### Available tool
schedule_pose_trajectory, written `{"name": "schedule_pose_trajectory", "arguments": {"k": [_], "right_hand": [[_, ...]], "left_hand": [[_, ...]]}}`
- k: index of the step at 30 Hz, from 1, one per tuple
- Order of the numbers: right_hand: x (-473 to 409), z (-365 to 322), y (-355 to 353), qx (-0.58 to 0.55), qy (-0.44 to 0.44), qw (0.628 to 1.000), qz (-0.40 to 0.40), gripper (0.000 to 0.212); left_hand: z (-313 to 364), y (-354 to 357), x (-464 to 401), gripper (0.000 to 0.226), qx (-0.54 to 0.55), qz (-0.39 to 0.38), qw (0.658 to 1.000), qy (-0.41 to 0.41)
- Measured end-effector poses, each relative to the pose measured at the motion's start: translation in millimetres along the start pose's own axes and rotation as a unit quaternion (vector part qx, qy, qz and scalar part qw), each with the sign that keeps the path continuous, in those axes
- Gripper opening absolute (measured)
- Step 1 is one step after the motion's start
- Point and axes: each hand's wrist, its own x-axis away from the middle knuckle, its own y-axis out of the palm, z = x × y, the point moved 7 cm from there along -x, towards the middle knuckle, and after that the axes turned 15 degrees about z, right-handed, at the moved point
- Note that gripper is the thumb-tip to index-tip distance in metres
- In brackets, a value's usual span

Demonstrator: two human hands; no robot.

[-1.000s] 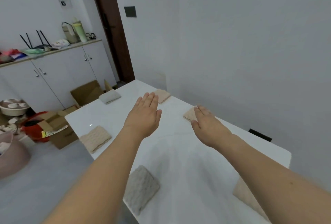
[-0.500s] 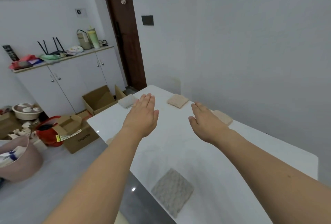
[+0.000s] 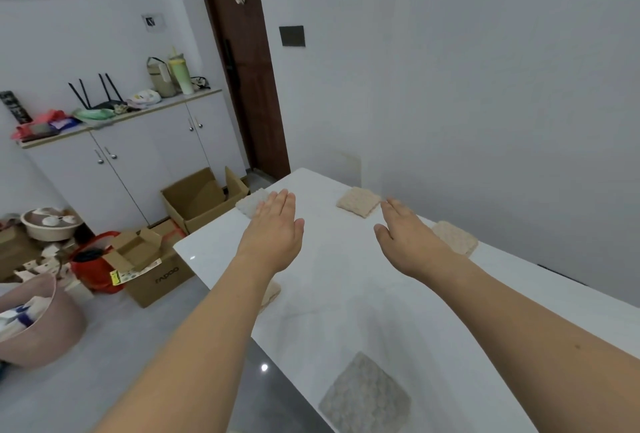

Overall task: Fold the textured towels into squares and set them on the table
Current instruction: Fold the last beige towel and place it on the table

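Over the middle of the white counter (image 3: 346, 311), the left hand (image 3: 273, 235) and right hand (image 3: 408, 242) hover palm-down, fingers straight and together, holding nothing. Folded towels lie spread around them: a grey towel (image 3: 365, 396) near, close to the counter's left edge; a white towel (image 3: 251, 203) at the far left edge, partly behind the left fingers; a beige towel (image 3: 358, 201) far centre; a tan towel (image 3: 455, 237) by the wall on the right; one more square (image 3: 272, 292) peeks from under the left forearm. Risk, as judged: the white and grey squares sit near the left drop-off, so a forearm sweep could drag them over the edge or undo a fold; the hidden square under the arm is most exposed. Open room: the centre strip between the hands is bare and gives space for folding. The wall bounds the right side; boxes (image 3: 194, 200) crowd the floor to the left.
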Motion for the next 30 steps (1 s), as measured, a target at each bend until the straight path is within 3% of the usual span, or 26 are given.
{"name": "schedule_pose_trajectory", "arguments": {"k": [11,18,24,30], "right_hand": [[-64.7,-30.0,56.1,-0.024,-0.011,0.999,-0.019,0.056],[-134.2,-51.7,110.0,-0.031,0.024,0.999,-0.011,0.056],[-171.2,-54.2,148.0,-0.011,0.052,0.998,-0.032,0.056],[-194.4,-99.3,174.5,-0.027,0.031,0.999,-0.033,0.056]], "left_hand": [[-74.2,30.3,-38.5,0.059,-0.017,-0.008,1.0,-0.023],[-125.2,85.8,-110.0,0.059,0.0,-0.017,1.0,0.013],[-169.1,130.6,-125.1,0.058,0.055,-0.09,0.994,-0.024],[-224.0,118.0,-135.4,0.058,0.039,-0.053,0.997,-0.025]]}}
